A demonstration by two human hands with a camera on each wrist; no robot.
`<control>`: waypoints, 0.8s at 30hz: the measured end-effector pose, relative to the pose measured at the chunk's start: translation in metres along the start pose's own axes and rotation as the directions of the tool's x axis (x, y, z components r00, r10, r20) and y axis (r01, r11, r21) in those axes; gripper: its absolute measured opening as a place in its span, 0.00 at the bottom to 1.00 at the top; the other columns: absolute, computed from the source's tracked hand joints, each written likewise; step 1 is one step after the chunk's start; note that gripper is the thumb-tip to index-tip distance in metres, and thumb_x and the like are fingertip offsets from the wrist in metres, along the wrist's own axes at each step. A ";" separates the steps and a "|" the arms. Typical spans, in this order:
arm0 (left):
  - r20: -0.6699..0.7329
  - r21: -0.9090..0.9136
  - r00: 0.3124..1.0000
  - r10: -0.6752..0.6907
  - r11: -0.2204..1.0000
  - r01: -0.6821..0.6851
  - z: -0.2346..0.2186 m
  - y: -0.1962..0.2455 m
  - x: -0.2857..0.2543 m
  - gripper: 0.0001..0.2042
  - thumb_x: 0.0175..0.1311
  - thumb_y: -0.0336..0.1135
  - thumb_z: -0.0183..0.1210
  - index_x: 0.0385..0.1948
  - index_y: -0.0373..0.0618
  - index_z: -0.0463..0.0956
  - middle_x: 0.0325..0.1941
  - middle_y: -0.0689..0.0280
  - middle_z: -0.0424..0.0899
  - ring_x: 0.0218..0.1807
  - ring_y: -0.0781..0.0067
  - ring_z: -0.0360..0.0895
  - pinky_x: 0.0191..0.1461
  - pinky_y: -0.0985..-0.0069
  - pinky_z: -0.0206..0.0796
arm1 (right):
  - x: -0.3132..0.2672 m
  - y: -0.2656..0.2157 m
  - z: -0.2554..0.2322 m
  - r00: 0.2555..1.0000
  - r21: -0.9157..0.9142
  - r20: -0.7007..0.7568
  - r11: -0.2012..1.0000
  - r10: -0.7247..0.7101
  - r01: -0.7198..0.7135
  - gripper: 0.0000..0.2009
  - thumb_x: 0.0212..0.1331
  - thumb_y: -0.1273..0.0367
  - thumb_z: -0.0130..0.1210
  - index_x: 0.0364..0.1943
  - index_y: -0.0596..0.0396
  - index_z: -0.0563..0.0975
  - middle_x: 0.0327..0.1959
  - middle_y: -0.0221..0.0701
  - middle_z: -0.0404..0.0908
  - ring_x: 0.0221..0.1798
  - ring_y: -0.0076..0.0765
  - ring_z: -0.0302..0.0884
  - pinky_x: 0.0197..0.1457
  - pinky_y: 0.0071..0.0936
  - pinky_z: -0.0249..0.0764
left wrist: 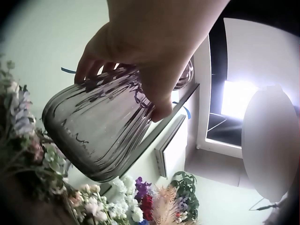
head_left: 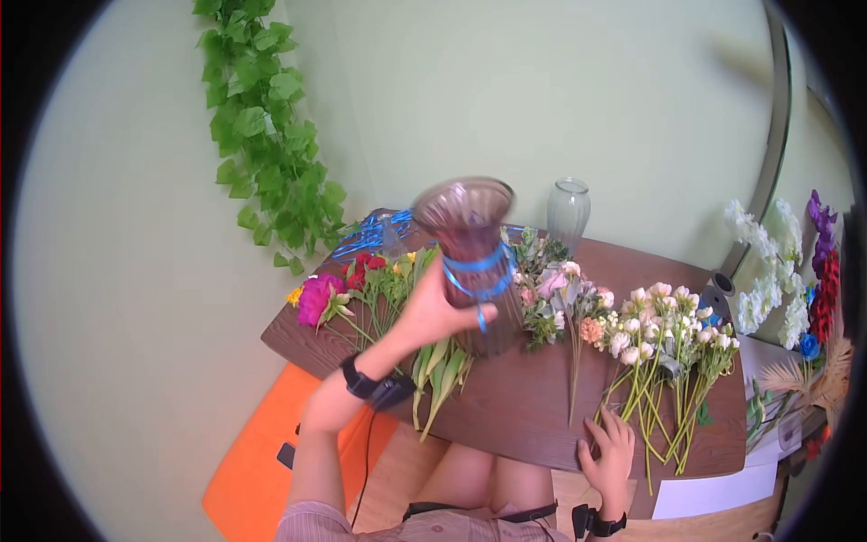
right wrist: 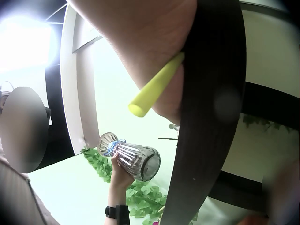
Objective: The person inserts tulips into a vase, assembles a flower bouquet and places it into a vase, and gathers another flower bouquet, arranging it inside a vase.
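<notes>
My left hand [head_left: 432, 312] grips a ribbed, purple-tinted glass vase [head_left: 498, 327] below its flared rim, holding it raised over the table. Blue ribbon [head_left: 479, 266] is wound around the vase's neck, with a loose end hanging by the thumb. The left wrist view shows the fingers wrapped over the ribbed vase [left wrist: 96, 124] and its broad base. At the table's front edge rests my right hand [head_left: 612, 456], fingers loosely extended beside the stems of the white flowers [head_left: 664, 316]. A cut yellow-green stem [right wrist: 152, 91] crosses close to this hand in the right wrist view.
Pink and red flowers [head_left: 318, 300] lie on the table's left, near blue ribbon strips [head_left: 370, 237]. Pale pink and lilac blooms [head_left: 553, 285] lie at the middle. A clear glass vase [head_left: 568, 212] stands at the back. More flowers [head_left: 795, 307] stand beyond the right edge.
</notes>
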State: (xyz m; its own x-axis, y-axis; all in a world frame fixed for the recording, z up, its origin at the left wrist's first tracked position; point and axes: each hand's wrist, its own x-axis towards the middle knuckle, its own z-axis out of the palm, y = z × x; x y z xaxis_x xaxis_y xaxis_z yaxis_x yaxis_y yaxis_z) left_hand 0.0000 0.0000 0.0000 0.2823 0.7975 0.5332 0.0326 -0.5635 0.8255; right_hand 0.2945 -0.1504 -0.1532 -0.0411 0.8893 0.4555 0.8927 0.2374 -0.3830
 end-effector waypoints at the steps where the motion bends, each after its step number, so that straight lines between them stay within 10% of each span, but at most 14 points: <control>1: 0.039 -0.009 0.998 -0.039 0.999 0.040 0.009 -0.001 -0.010 0.35 0.40 0.33 0.67 0.51 0.38 0.56 0.51 0.60 0.68 0.54 0.70 0.66 0.59 0.71 0.57 | 0.000 0.000 0.000 1.000 0.000 -0.005 1.000 -0.003 0.003 0.17 0.41 0.64 0.55 0.39 0.54 0.77 0.53 0.40 0.68 0.56 0.47 0.61 0.59 0.42 0.52; 13: 0.274 0.192 0.961 -0.030 0.981 -0.024 0.101 -0.050 -0.038 0.40 0.33 0.38 0.69 0.52 0.36 0.56 0.50 0.54 0.67 0.53 0.60 0.66 0.59 0.68 0.54 | -0.005 0.003 -0.001 0.998 0.007 -0.056 1.000 -0.013 0.013 0.16 0.44 0.64 0.53 0.40 0.53 0.77 0.51 0.40 0.70 0.55 0.45 0.62 0.59 0.40 0.53; 24: 0.165 0.262 0.986 0.032 0.962 -0.076 0.120 -0.080 -0.018 0.36 0.33 0.39 0.68 0.46 0.34 0.58 0.45 0.52 0.66 0.50 0.57 0.66 0.56 0.68 0.57 | -0.004 0.003 -0.001 0.998 0.007 -0.059 1.000 -0.017 0.018 0.16 0.44 0.65 0.53 0.39 0.54 0.76 0.51 0.41 0.70 0.55 0.45 0.63 0.58 0.40 0.54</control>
State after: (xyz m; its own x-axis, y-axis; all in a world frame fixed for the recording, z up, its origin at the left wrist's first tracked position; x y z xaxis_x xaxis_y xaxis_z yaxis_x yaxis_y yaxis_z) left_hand 0.1078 0.0048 -0.0980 0.4379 0.7322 0.5216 0.2617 -0.6589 0.7053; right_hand 0.2980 -0.1536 -0.1553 -0.0301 0.8605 0.5086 0.8886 0.2560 -0.3807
